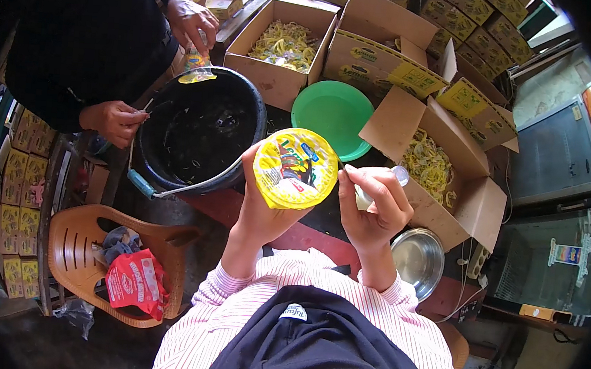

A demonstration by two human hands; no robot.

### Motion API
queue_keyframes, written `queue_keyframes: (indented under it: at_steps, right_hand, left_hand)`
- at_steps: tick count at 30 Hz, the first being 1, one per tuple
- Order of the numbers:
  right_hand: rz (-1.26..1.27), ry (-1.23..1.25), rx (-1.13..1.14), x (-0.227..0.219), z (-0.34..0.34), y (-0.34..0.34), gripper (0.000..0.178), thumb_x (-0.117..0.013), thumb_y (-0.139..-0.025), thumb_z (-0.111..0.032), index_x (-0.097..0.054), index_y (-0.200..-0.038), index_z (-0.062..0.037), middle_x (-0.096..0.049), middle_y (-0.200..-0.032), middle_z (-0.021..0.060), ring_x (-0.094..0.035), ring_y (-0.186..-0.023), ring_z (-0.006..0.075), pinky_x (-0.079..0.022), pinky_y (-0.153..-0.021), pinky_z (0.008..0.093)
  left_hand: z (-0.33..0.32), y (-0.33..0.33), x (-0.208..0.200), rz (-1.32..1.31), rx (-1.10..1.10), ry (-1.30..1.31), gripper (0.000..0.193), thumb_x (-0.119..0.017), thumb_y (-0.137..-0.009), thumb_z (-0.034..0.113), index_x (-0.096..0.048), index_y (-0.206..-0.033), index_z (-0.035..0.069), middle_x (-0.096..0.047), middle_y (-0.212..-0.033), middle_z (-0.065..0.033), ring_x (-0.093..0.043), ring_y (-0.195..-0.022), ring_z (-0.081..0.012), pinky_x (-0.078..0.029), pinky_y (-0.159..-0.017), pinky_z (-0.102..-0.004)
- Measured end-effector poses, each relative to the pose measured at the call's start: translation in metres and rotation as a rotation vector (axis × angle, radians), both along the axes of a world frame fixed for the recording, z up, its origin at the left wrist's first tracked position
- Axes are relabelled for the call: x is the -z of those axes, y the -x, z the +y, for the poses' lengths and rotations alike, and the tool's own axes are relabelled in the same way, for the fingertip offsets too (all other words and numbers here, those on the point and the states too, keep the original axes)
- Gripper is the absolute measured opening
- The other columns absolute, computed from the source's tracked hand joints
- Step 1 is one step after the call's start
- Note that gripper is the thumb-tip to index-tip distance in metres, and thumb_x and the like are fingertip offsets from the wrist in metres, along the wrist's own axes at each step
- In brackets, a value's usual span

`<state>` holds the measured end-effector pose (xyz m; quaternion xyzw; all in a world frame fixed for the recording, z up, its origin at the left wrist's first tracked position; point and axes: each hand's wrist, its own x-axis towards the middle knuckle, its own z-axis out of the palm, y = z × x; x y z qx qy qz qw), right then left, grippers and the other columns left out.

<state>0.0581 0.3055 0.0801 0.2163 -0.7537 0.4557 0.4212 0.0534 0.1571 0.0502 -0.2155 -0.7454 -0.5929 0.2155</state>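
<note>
My left hand (256, 195) grips a sealed drink cup whose round yellow printed lid (295, 168) is turned up toward me. The cup's body is hidden beneath the lid and my fingers. At the lid's right edge, my right hand (374, 208) is closed in a pinch, thumb against forefinger. Whatever lies between those fingertips is too small to make out. Just beyond the cup sits a green plastic basin (332, 114). To its left stands a black bucket (199, 125) with dark contents and a wire handle with a blue grip.
Across the bucket, a co-worker's hand (192, 20) holds a similar cup; their other hand (114, 123) is by the rim. Open cartons (269, 78) (470, 215) hold yellow pieces. A metal bowl (418, 262) stands at right. A red bag (137, 279) lies on a brown chair (68, 250).
</note>
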Motion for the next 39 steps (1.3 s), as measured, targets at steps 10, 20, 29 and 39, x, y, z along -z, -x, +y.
queue_keyframes:
  at_steps: [10,20,29,39]
  right_hand:
    - [0.072,-0.013,0.056,0.001,-0.005,0.004,0.022,-0.069,-0.062,0.011,-0.064,-0.08,-0.0013,-0.06,-0.069,0.007,-0.058,-0.06,0.0159,-0.046,-0.055,0.0243]
    - [0.057,-0.187,-0.017,-0.004,0.013,0.009,0.026,-0.067,-0.059,0.01,-0.066,-0.082,-0.0038,-0.06,-0.072,0.0061,-0.059,-0.064,0.0198,-0.048,-0.058,0.027]
    - [0.182,-0.268,0.031,-0.002,0.009,0.006,0.03,-0.066,-0.055,0.006,-0.066,-0.084,-0.0025,-0.061,-0.075,0.0065,-0.06,-0.066,0.0202,-0.05,-0.058,0.0272]
    - [-0.245,0.194,-0.134,-0.002,0.004,0.004,0.018,-0.068,-0.066,0.007,-0.065,-0.082,-0.0009,-0.062,-0.072,0.0079,-0.06,-0.064,0.0136,-0.046,-0.056,0.0218]
  left_hand:
    - [0.0,0.001,0.001,-0.041,0.08,-0.01,0.074,-0.076,-0.066,0.007,-0.022,-0.117,0.004,-0.046,-0.112,-0.0167,-0.054,-0.101,-0.0229,-0.045,-0.083,-0.031]
    - [-0.001,-0.001,0.0,-0.073,0.135,-0.027,0.079,-0.079,-0.064,0.011,-0.023,-0.118,0.005,-0.048,-0.111,-0.0172,-0.055,-0.102,-0.0246,-0.046,-0.084,-0.0322]
    - [-0.007,-0.001,0.003,-0.009,0.123,0.019,0.089,-0.084,-0.054,0.007,-0.024,-0.12,0.008,-0.043,-0.114,-0.0131,-0.05,-0.105,-0.0205,-0.045,-0.088,-0.0304]
    - [-0.008,0.002,0.005,-0.081,0.18,-0.069,0.081,-0.079,-0.063,0.009,-0.022,-0.12,0.005,-0.045,-0.115,-0.0166,-0.053,-0.105,-0.0235,-0.045,-0.087,-0.0324]
